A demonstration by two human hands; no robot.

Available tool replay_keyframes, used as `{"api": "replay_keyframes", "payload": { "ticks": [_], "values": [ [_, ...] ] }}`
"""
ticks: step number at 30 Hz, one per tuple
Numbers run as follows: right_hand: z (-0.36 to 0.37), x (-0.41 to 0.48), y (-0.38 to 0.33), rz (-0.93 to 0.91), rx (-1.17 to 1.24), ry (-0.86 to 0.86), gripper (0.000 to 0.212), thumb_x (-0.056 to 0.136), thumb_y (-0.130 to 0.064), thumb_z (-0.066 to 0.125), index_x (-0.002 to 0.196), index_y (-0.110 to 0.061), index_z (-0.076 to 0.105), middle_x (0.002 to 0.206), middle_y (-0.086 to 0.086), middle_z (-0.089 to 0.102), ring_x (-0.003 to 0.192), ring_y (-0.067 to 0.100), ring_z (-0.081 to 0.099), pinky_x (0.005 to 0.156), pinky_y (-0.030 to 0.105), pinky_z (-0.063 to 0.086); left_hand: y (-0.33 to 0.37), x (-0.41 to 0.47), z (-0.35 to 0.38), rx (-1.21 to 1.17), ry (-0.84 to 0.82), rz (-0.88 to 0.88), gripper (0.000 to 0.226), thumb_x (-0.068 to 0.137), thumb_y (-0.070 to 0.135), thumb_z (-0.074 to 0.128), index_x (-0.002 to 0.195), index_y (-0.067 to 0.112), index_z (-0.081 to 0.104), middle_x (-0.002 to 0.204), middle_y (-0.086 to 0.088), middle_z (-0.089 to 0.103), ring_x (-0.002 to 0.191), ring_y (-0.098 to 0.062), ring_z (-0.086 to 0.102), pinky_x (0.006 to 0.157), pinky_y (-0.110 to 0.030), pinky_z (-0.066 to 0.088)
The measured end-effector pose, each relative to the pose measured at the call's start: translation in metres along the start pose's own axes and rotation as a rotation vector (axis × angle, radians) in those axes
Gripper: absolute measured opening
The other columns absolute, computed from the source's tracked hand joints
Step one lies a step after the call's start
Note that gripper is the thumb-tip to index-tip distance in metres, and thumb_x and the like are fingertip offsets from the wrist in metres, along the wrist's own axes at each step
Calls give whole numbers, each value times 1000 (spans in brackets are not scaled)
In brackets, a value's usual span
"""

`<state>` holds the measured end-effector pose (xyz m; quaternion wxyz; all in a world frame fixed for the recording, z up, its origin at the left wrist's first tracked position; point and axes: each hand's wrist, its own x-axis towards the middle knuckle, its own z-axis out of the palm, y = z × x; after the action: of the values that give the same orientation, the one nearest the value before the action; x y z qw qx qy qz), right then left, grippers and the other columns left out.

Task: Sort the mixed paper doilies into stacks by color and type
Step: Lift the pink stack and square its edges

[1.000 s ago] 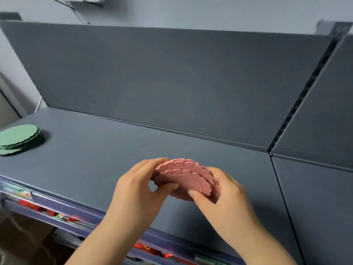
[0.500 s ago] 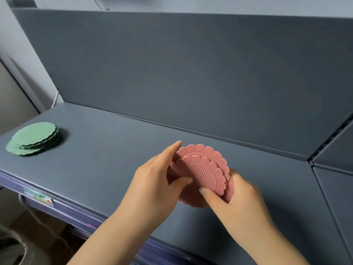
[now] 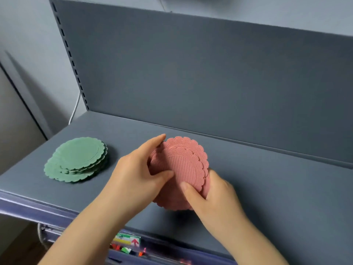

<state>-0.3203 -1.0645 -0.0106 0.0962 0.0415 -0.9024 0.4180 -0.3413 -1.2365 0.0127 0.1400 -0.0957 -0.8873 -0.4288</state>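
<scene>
A bundle of pink scalloped doilies (image 3: 184,163) with an embossed pattern is held tilted above the grey shelf (image 3: 267,197). My left hand (image 3: 137,173) grips its left edge, thumb on the front face and fingers reaching over the top. My right hand (image 3: 212,196) holds the lower right edge, thumb pressed on the front. The lowest sheets of the bundle are partly hidden by both hands. A loose stack of green scalloped doilies (image 3: 76,159) lies flat on the shelf, to the left of my hands.
The shelf's upright back panel (image 3: 210,73) rises close behind the doilies. A slotted post (image 3: 70,56) stands at its left end. Under the front edge, a lower shelf shows coloured packages (image 3: 126,243). A white cable (image 3: 75,109) hangs at the far left.
The view has swung left, so the green stack now lies closer to my hands. The pink bundle is tipped more upright, with its sheets fanned a little further apart.
</scene>
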Motion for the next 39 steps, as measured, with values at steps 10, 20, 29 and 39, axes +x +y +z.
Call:
{"api": "replay_keyframes", "payload": {
  "ticks": [10,20,29,39],
  "values": [
    [60,21,-36,163,-175,-132,24,76,-43,59,86,-24,47,88,-7,56,78,12,53,57,22,39,-58,37,-38,191,-243,-78,74,72,33,74,137,35,41,104,9,63,92,-12,56,75,-18,36],
    [71,37,-40,222,-157,-239,31,76,-41,59,96,-20,50,97,-4,59,84,15,55,65,27,43,-65,42,-40,430,-269,-64,61,79,40,68,130,19,43,113,-1,64,105,-22,57,75,-24,37],
    [74,42,-39,235,-178,-235,31,70,-44,62,90,-22,53,88,-6,60,81,15,56,61,26,42,-62,44,-37,555,-378,-109,55,85,40,62,126,14,38,115,-5,58,104,-25,56,70,-22,33],
    [74,27,-32,186,-285,-41,50,69,-56,64,107,-27,50,111,-8,53,107,15,48,83,31,43,-66,26,-26,573,-238,304,17,74,9,71,90,14,70,88,-3,66,79,-29,58,68,-38,51]
  ]
}}
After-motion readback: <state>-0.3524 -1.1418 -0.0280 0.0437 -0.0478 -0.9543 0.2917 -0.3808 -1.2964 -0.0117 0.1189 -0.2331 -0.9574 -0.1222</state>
